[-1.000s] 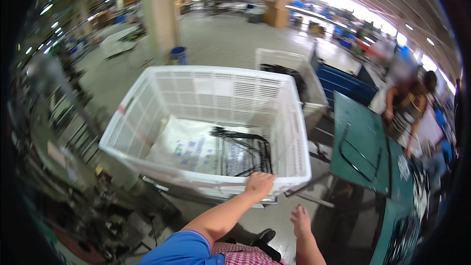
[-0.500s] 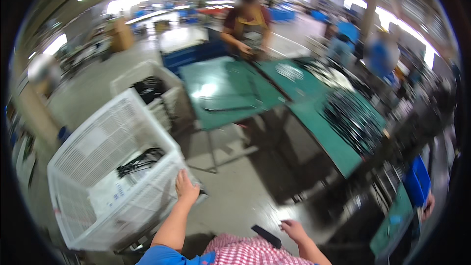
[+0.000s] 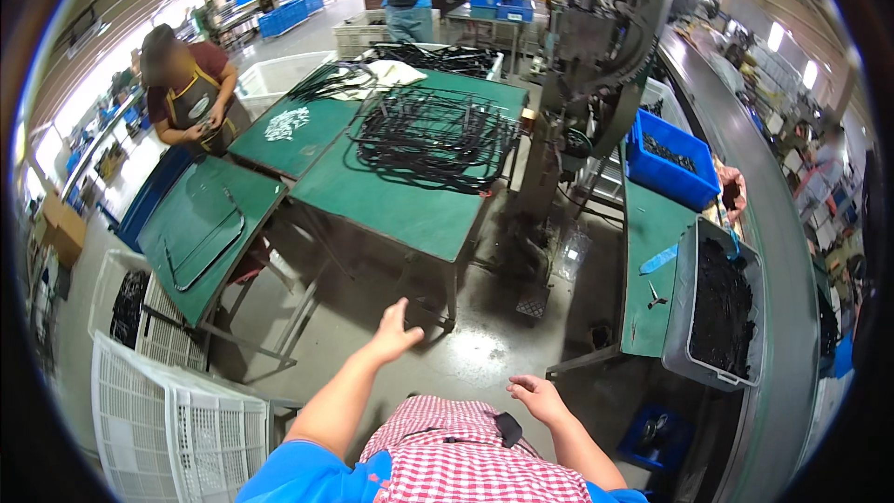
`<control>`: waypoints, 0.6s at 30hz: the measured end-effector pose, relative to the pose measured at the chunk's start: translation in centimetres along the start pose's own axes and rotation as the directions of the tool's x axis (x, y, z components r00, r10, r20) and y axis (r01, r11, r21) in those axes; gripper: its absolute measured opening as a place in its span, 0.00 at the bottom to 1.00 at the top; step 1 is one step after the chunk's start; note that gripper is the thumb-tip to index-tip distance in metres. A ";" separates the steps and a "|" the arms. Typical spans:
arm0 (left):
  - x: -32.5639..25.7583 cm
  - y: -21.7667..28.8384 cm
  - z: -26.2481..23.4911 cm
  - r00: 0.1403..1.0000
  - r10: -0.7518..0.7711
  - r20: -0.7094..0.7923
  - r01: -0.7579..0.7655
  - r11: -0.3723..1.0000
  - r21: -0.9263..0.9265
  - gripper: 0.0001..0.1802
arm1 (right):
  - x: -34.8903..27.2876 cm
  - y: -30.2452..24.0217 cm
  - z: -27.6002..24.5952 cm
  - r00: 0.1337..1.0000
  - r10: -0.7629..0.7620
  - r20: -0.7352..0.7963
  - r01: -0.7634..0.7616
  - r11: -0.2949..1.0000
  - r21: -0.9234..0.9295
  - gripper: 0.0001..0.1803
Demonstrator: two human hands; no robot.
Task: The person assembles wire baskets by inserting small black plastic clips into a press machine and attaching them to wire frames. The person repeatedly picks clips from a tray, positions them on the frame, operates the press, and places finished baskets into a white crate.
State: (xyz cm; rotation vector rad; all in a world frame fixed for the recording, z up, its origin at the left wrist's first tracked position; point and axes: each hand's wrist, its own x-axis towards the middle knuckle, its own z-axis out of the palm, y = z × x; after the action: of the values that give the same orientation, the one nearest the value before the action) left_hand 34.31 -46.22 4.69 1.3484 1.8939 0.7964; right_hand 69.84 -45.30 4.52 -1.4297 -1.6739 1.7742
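Note:
My left hand (image 3: 396, 332) reaches forward over the floor, fingers apart and holding nothing, short of the middle green table (image 3: 386, 210). Closer to my body, my right hand (image 3: 538, 398) hangs in the air with loosely bent fingers apart and nothing seen in it. A tangled heap of thin black bent strips (image 3: 428, 140) lies on the middle table. On the separate green table (image 3: 186, 224) to the left rests a bent black strip (image 3: 212, 262). A dark clip-like piece (image 3: 508, 429) sits against my checked apron (image 3: 447, 447).
A white slatted crate (image 3: 214, 428) stands low at left. At right, a green bench (image 3: 643, 335) bears a blue bin (image 3: 675, 188) and a grey bin (image 3: 683, 307) of black parts. A dark machine column (image 3: 549, 149) rises between. A co-worker (image 3: 196, 93) stands at far left.
My view has turned right, bringing the bins and conveyor in. My left hand has come off the white crate's rim and now stretches out in the air. My right hand stays near my waist.

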 end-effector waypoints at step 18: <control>44.8 -8.8 -19.0 0.653 -0.637 -0.409 -0.156 0.416 -0.896 0.41 | 20.7 -8.6 -14.2 0.986 0.078 -0.149 -0.071 0.996 0.054 0.17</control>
State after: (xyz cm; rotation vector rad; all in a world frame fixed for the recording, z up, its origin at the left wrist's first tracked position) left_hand 3.44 -7.73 1.21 -0.0538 1.5962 1.9969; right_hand 68.56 -18.79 5.64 -1.5815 -1.5104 1.6861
